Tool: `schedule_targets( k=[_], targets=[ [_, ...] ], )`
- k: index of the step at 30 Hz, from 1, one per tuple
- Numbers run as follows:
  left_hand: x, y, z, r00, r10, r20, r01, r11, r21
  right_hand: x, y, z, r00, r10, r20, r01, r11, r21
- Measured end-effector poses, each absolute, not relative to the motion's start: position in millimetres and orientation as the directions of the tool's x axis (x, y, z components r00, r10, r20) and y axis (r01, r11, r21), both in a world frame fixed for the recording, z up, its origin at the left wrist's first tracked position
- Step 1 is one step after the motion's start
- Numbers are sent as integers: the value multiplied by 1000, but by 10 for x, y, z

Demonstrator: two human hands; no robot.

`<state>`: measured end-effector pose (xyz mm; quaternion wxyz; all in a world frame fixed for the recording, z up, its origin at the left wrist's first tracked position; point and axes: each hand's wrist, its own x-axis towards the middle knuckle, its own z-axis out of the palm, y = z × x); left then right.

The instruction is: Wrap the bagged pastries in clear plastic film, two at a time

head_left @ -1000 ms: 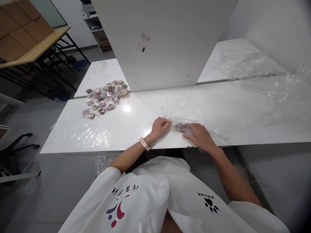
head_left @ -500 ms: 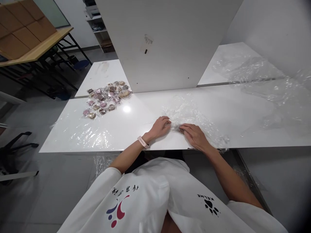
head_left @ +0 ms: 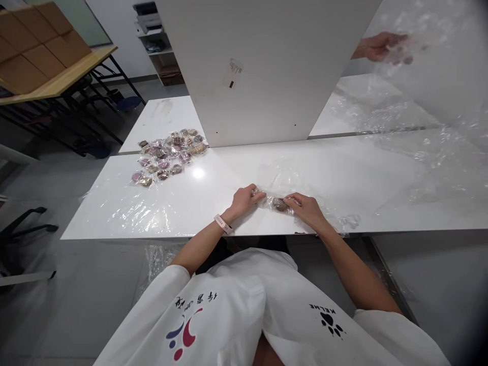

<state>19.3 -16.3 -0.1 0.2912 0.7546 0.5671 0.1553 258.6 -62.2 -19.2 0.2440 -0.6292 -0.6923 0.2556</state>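
Head view: left hand and right hand, fingers clamped on plastic wrap around a brown lump, at the worktop.

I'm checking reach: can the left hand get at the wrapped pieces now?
Likely yes: nothing upright stands between the left hand and the wrapped pieces, though that hand pinches clear plastic.

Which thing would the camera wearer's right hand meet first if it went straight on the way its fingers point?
The right hand would probably meet the brown item in clear wrapping first, right in front of it; exact depth is unclear.
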Motion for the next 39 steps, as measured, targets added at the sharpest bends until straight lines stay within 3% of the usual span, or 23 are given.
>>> schedule_targets(
  k=[3,6,9,13,16,19,21,23,26,29,32,36,39],
  targets=[
    [250,-181,-6,216,972,-86,818,-132,560,2502,-618,-198,21,987,160,841,69,-537],
    [271,-212,-41,239,968,73,847,-245,473,2484,-690,-226,-123,931,343,880,263,-397],
    [241,-276,-106,411,881,233,798,-471,376,2509,-805,-264,-339,876,342,834,448,-321],
    [161,-395,-146,711,676,194,592,-724,355,2516,-860,-258,-343,888,306,824,441,-356],
    [121,-404,-84,693,711,120,624,-674,395,2506,-755,-189,-292,932,212,810,360,-463],
    [151,-250,7,557,831,-11,736,-487,469,2495,-544,-127,-251,968,9,785,208,-584],
    [217,-92,45,450,891,-61,793,-367,487,2481,-387,-114,-175,982,-67,825,109,-555],
    [304,25,52,382,924,18,829,-351,434,2464,-272,-113,-91,996,-1,883,80,-462],
    [423,-17,14,420,873,248,830,-480,284,2440,-283,-95,-76,960,269,937,161,-309],
    [485,-276,-75,555,788,269,755,-612,235,2411,-550,-64,-87,880,467,953,210,-218],
    [512,-462,-194,579,796,173,750,-604,271,2387,-903,-93,-56,869,492,944,206,-256],
    [562,-362,-320,429,891,147,817,-452,357,2434,-1123,-227,43,915,400,954,81,-288],
    [582,-221,-348,354,925,136,824,-377,423,2490,-1060,-319,147,900,411,945,-4,-328]
  ],
)
